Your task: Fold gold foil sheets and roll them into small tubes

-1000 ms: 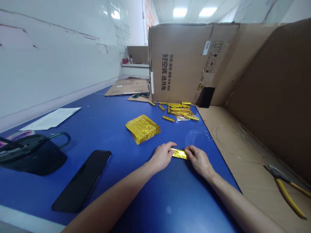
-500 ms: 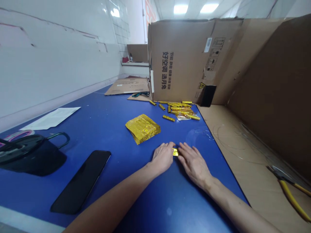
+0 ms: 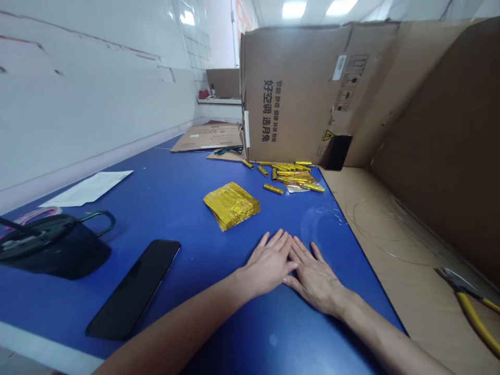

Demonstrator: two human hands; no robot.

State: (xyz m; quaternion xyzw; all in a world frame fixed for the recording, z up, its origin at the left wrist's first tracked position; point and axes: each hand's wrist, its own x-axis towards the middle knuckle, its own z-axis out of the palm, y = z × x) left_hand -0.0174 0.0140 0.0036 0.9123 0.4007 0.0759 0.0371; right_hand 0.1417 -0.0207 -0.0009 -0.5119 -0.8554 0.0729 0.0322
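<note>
My left hand (image 3: 269,265) lies flat on the blue table (image 3: 187,203), fingers stretched forward. My right hand (image 3: 314,273) rests flat against it, palm down, and the fingertips of the two hands meet. Whatever lies under the palms is hidden. Just beyond my left hand is a stack of shiny gold foil sheets (image 3: 232,204), slightly fanned. Farther back, several rolled gold foil tubes (image 3: 273,189) are scattered, some heaped on a clear plastic piece near the cardboard.
A black phone (image 3: 133,289) and a dark lidded mug (image 3: 58,250) stand to the left, with a white paper (image 3: 89,188) behind. A large cardboard box (image 3: 297,94) walls off the back and right. Yellow-handled pliers (image 3: 469,307) lie on cardboard at the right.
My hands have come together and flattened over the small gold foil piece that showed between them, and it is now out of sight. The camera view has shifted slightly.
</note>
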